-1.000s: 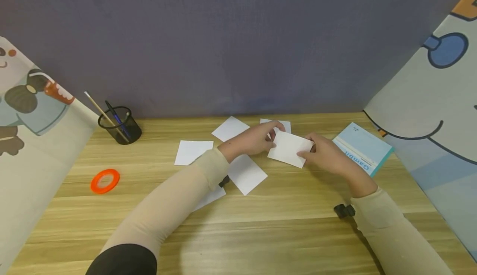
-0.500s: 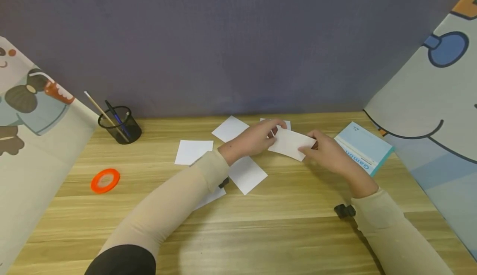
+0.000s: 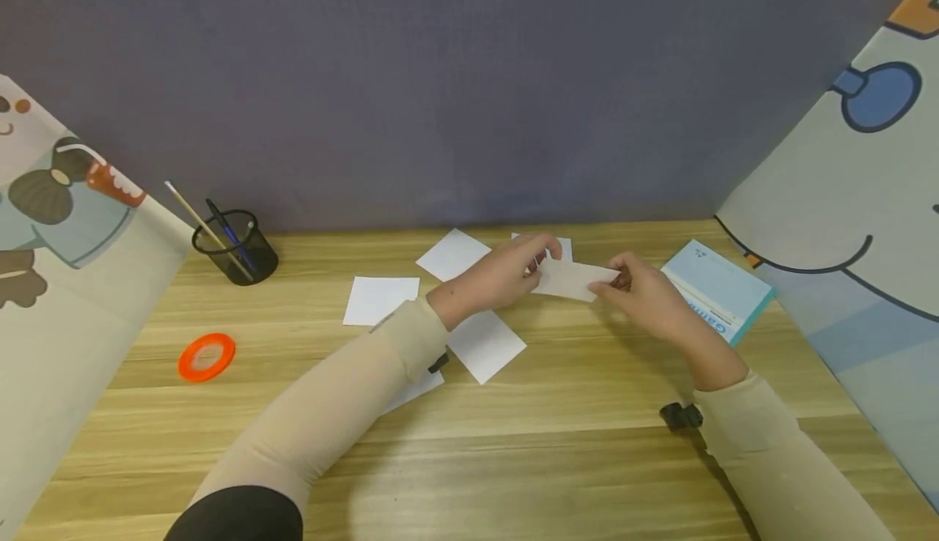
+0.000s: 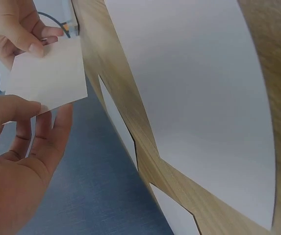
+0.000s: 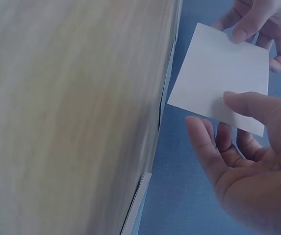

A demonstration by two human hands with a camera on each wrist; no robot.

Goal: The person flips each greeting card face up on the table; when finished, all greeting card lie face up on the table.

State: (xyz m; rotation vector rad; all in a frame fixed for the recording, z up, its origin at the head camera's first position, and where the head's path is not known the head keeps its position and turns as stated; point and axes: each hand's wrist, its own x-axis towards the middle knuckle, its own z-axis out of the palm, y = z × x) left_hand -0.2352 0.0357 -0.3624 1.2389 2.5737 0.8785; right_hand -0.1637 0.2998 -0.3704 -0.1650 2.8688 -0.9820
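Note:
A plain white square of paper (image 3: 568, 280) is held between both hands above the back of the table. My left hand (image 3: 506, 270) pinches its left edge between thumb and fingers, as the left wrist view shows the paper (image 4: 52, 76) at close range. On the opposite edge, my right hand (image 3: 645, 296) grips it with the thumb on top and fingers beneath; the right wrist view shows this hand (image 5: 258, 152) and the sheet (image 5: 221, 73). In the head view the sheet is tilted, so it looks narrow. Part of its left edge is hidden by the left fingers.
Several white paper squares lie on the wooden table (image 3: 513, 459), one nearest the left forearm (image 3: 486, 347). A light blue Gambit pack (image 3: 715, 284) lies at right. At left are a black mesh pen cup (image 3: 238, 252) and an orange ring (image 3: 207, 357). A grey wall (image 3: 469, 93) stands behind.
The held paper has tilted, its face narrowing in the head view as its near edge rises. Both hands keep their grip and have barely shifted.

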